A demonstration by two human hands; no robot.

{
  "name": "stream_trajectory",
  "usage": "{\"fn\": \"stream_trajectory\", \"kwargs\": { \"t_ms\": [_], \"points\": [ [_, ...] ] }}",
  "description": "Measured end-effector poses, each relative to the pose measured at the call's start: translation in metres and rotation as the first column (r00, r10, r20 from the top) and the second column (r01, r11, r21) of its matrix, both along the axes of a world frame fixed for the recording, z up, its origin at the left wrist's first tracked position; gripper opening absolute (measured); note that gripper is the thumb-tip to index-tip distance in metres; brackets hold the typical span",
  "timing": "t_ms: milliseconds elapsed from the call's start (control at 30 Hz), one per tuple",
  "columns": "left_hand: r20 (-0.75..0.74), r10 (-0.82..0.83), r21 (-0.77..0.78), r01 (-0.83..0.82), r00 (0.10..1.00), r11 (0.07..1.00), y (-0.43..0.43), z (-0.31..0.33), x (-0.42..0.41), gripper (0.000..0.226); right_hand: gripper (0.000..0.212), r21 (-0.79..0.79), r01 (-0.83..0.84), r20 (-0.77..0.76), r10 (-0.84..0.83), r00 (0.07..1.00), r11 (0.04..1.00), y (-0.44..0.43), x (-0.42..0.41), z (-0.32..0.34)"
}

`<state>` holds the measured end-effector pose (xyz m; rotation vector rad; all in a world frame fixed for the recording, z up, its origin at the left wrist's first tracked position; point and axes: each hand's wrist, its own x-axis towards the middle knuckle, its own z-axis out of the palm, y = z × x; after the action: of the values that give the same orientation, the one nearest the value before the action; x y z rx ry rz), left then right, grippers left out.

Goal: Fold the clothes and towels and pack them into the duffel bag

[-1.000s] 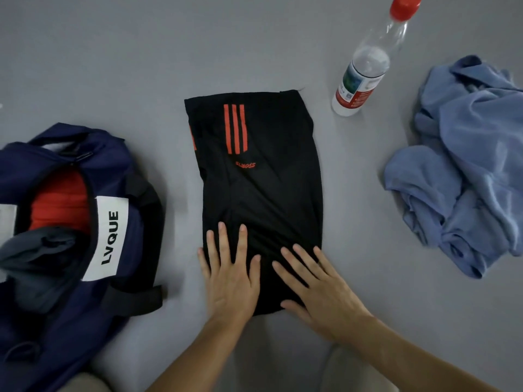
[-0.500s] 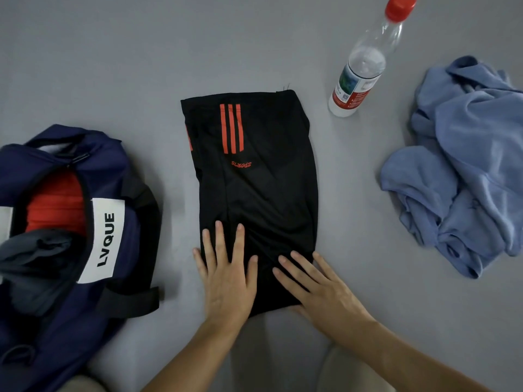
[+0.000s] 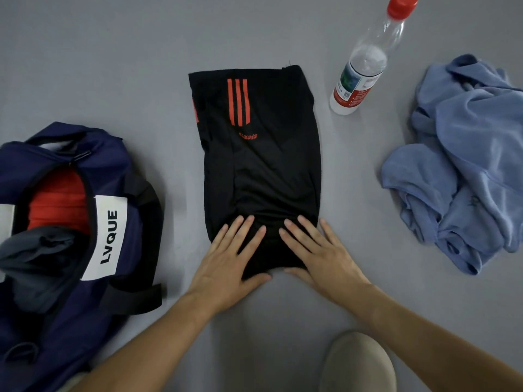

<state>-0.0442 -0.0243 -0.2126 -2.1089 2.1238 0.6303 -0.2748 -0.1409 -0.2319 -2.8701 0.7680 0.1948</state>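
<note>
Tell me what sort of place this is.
Probably a floor or bed at home, though unsure: a plain grey surface holds an open duffel bag, folded black shorts and a crumpled blue garment.

Cuts off duffel bag at left and near edges, blue garment at right, bottle cap at far edge. Hides near hem of black shorts under left hand and right hand. Cannot read its orange lettering.

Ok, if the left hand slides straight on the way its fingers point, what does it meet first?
Only more of the black shorts: the left hand lies flat on them, fingers aimed away and slightly right. Past their far edge the line looks to run left of the water bottle.
</note>
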Motion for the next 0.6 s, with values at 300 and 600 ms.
{"fn": "stream_trajectory", "kwargs": {
  "t_ms": [300, 600],
  "points": [
    [-0.052, 0.096, -0.087, -0.100, 0.994, 0.991, -0.018, -0.005, 0.001, 0.079, 0.047, -0.102, -0.016, 0.187, 0.035, 0.982, 0.995, -0.017, 0.013, 0.000],
    [-0.118, 0.165, -0.392, -0.199, 0.979, 0.898, -0.015, 0.002, -0.012, 0.037, 0.041, -0.110, 0.043, 0.202, -0.020, 0.979, 0.993, -0.012, 0.024, 0.007]
  ]
}}
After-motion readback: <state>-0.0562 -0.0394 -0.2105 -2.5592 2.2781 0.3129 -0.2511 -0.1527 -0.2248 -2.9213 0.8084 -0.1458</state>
